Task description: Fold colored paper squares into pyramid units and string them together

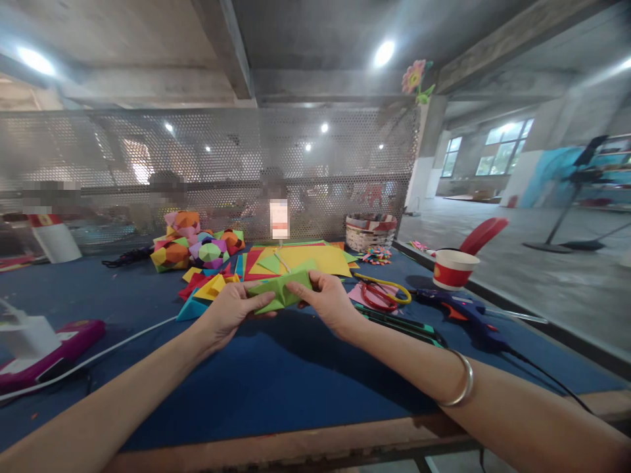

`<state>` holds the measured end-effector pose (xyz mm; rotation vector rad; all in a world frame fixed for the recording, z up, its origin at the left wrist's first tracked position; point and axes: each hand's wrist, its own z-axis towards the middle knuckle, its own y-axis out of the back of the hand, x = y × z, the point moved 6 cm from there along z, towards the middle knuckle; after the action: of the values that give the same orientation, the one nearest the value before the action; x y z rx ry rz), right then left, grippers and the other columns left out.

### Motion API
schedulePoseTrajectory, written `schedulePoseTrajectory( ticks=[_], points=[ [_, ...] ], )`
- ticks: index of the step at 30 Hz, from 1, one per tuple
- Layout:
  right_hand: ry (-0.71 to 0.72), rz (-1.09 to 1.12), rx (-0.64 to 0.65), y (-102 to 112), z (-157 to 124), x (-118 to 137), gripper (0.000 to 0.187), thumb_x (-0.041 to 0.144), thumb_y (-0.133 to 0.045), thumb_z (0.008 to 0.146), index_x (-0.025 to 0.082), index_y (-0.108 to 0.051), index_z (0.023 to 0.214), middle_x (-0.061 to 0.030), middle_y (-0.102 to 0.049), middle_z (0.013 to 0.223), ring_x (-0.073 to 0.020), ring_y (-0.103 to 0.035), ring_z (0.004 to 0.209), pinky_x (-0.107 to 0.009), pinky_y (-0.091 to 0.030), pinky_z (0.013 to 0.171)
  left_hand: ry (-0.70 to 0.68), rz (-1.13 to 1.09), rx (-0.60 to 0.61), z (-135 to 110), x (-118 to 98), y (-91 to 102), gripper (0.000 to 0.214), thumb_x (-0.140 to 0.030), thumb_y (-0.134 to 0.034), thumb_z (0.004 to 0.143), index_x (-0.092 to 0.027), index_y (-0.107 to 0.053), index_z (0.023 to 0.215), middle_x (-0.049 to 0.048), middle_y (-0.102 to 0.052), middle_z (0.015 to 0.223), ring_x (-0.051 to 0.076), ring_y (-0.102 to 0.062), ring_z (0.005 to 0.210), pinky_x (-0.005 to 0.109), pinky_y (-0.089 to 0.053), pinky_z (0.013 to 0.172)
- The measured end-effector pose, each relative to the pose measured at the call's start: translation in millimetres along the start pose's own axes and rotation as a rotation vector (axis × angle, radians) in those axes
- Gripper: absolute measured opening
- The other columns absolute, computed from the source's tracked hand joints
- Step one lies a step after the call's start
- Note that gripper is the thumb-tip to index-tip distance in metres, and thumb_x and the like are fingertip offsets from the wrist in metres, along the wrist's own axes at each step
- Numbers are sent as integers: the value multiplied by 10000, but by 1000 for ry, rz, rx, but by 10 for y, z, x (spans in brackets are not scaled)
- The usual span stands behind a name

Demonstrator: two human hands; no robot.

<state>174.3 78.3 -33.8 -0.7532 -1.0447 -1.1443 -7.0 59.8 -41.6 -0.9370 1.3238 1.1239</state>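
Note:
A piece of green paper (282,289), creased and partly folded, is held above the table between both hands. My left hand (236,305) pinches its left end, thumb on the near face. On the right end, my right hand (323,295) grips it with the thumb pressed on the front; some fingers are hidden behind the paper. Behind it lies a stack of coloured paper sheets (325,259), yellow on top. Folded paper pieces (211,288) in red, yellow and blue lie just left of my left hand.
Multicoloured paper balls (172,253) sit at the back left. Toward the right are scissors (394,289), a glue gun (461,309), a paper cup (454,269) and a woven basket (371,233). A purple power strip (81,335) with a white cable lies at left. A perforated screen (207,157) stands behind.

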Motion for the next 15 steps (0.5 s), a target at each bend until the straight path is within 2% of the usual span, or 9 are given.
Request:
schedulePoseTrajectory(
  ticks=[2, 15],
  points=[
    [-4, 4, 8, -11, 1, 7, 572, 722, -872, 673, 204, -678, 819, -28, -711, 802, -193, -653, 753, -326, -575, 669, 2, 8, 2, 1, 0, -3, 241, -300, -768, 1038, -158, -725, 1227, 82, -752, 1251, 239, -755, 1076, 442, -659, 929],
    [31, -87, -10, 12, 4, 4, 538, 733, -789, 747, 226, -611, 724, 15, -589, 684, -163, -548, 665, -293, -509, 588, 58, 21, -6, -9, 35, 5, 253, -311, -762, 1043, -158, -719, 1240, 82, -749, 1244, 233, -755, 1055, 430, -663, 907]
  ],
)
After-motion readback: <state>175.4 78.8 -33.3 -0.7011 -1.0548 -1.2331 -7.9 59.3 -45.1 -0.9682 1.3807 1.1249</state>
